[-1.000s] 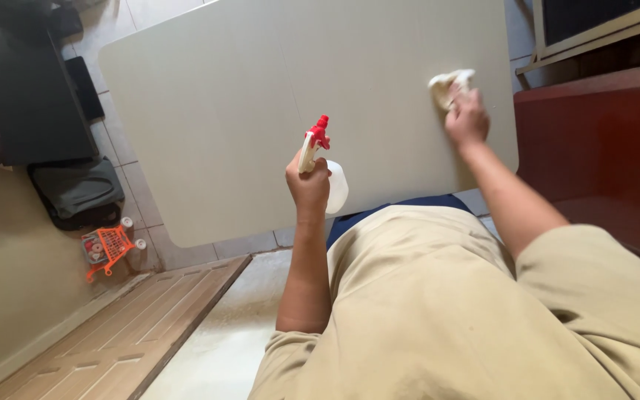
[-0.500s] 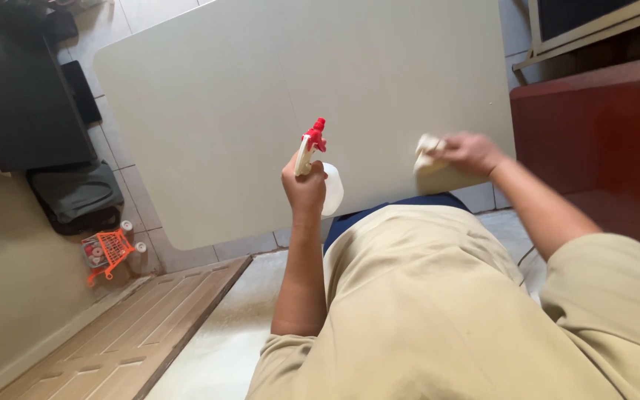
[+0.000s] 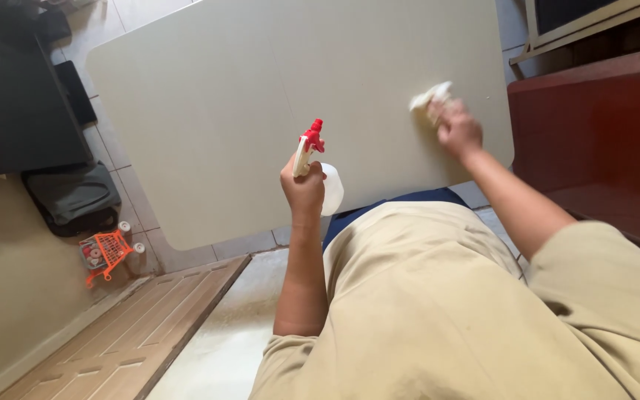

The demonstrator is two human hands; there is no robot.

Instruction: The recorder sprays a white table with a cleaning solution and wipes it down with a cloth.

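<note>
My left hand [image 3: 304,185] grips spray bottle [image 3: 320,174], held upright above table [image 3: 209,111]. My right hand [image 3: 457,127] presses cloth [image 3: 429,95] onto tabletop.

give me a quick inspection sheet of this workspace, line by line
surface: pale beige table top, bare apart from the cloth
job's things: white spray bottle with red nozzle, upright above the near edge; pale cloth pressed on the table
clutter: nothing seen on the table
grippers: left hand closed round the bottle; right hand on the cloth
cables: nothing seen
surroundings: orange toy cart and dark bag on tiled floor; red-brown furniture on the right
</note>
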